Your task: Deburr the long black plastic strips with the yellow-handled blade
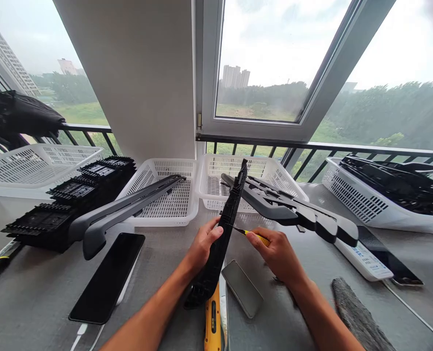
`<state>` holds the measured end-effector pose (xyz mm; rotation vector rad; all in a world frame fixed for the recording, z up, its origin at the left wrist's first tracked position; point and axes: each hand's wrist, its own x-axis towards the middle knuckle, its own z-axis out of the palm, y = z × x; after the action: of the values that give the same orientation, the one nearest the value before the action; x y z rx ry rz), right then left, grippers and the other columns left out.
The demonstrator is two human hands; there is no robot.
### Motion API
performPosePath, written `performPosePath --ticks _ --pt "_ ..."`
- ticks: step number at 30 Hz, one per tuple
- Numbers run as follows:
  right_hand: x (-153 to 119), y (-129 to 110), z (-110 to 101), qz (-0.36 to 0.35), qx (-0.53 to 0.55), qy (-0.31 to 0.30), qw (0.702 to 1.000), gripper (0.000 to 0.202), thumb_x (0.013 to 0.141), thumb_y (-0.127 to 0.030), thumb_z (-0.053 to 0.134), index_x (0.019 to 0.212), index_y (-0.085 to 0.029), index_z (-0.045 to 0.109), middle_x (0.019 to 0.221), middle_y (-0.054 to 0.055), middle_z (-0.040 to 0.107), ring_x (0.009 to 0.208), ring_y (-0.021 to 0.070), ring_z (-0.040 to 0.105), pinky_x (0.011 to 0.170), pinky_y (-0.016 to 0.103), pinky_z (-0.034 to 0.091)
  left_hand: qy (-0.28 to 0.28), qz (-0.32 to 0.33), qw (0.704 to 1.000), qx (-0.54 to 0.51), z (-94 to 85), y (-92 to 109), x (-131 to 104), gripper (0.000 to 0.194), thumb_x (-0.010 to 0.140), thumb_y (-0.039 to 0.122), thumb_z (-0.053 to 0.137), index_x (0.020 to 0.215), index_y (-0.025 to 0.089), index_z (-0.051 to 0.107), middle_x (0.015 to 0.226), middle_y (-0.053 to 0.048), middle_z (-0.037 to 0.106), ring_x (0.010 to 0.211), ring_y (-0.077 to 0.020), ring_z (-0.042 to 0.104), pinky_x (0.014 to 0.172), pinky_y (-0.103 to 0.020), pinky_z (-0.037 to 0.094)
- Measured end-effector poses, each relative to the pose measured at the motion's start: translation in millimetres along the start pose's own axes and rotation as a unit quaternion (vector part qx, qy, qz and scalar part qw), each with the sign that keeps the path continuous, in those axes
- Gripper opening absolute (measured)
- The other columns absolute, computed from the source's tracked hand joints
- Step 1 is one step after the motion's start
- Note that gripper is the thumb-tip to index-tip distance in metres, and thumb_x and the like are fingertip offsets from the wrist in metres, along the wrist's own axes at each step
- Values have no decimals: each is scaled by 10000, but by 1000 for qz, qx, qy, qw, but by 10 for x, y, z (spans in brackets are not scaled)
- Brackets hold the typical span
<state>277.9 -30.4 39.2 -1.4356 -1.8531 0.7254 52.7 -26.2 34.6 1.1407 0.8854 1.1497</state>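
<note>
Because its far ends lie over a white basket point(165, 222), one pair of grey rails point(110, 208) sits propped aslant, beside a stack of black slotted parts point(70, 195); apparently set so for easy reach. Next, a large black phone point(106, 278), flat. Centre, my left hand point(203, 243): nearly closed, thumb on the face of one long black part point(219, 248), other fingers mostly hidden. Said part: raised and slanting, upper end before a second white basket point(211, 195), lower end near me, over a yellow tool point(213, 324); presumably tilted to keep its inner side in my view. To the right, my right hand point(276, 253): closed, thumb and fingers pinching a slim yellow-handled tool point(263, 240), its tip at the part's edge, contact uncertain; seemingly held low for control. Lastly, more grey rails point(271, 209), resting on the second basket.
</note>
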Motion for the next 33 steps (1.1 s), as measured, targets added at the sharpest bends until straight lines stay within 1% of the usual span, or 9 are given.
performPosePath --ticks 5,8,10,13,16,18,22,26,33 --pt "-18 -10 -9 -7 0 -7 1000 571 1028 -662 552 796 -191 777 668 2 660 634 163 549 633 291 369 10 -4 1000 -7 -32 -50 10 451 816 523 723 1098 178 788 784 -21 642 765 -210 563 717 -323 452" --pt "-23 -9 -18 -5 -7 5 1000 565 1031 -661 557 802 -194 778 689 8 677 652 168 562 649 290 381 6 -19 1000 -3 -49 -75 17 437 788 482 694 1085 174 784 762 -11 618 706 -191 515 662 -315 415" --pt "-20 -16 -16 -10 -5 -6 1000 567 1036 -658 550 806 -193 779 695 13 683 656 171 569 652 291 388 14 -18 1000 -2 -45 -67 15 417 769 470 687 1051 177 778 783 -15 619 696 -183 486 635 -308 384" --pt "-12 -35 -11 -13 -4 -24 1000 559 1035 -648 551 815 -189 783 688 16 684 647 172 571 639 290 388 23 -13 1000 -5 -18 -32 2 379 815 509 679 1000 188 758 770 -5 580 678 -175 449 612 -302 356" --pt "-11 -53 -14 -13 -4 -17 1000 536 1028 -632 563 828 -189 789 698 14 695 654 169 581 643 284 395 20 -30 999 -12 10 -2 -1 407 881 592 654 972 201 721 722 26 502 633 -165 395 582 -296 332" --pt "-15 -60 -19 -16 -5 -19 1000 529 1030 -623 561 824 -191 786 700 12 698 652 165 579 643 283 394 26 -28 999 -7 13 7 8 420 893 633 652 899 215 686 710 31 470 634 -167 379 579 -297 328" --pt "-25 -61 -23 -30 -22 -28 999 518 1033 -608 561 805 -195 776 693 13 699 638 165 565 640 287 387 39 -12 999 16 -10 10 32 523 883 696 659 667 250 492 673 38 392 636 -162 322 586 -306 323" --pt "-27 -42 -26 -39 -36 -14 998 519 1030 -605 565 787 -194 770 685 14 697 631 165 556 640 286 385 37 -45 998 2 -36 -2 47 570 848 722 678 640 269 403 625 65 322 585 -137 250 543 -303 258" --pt "-27 -40 -22 -30 -21 -16 999 570 1046 -639 538 816 -182 790 694 23 694 648 169 559 646 286 393 40 -32 999 -11 -52 -60 63 567 853 701 689 626 264 409 607 66 327 564 -126 247 523 -295 240"
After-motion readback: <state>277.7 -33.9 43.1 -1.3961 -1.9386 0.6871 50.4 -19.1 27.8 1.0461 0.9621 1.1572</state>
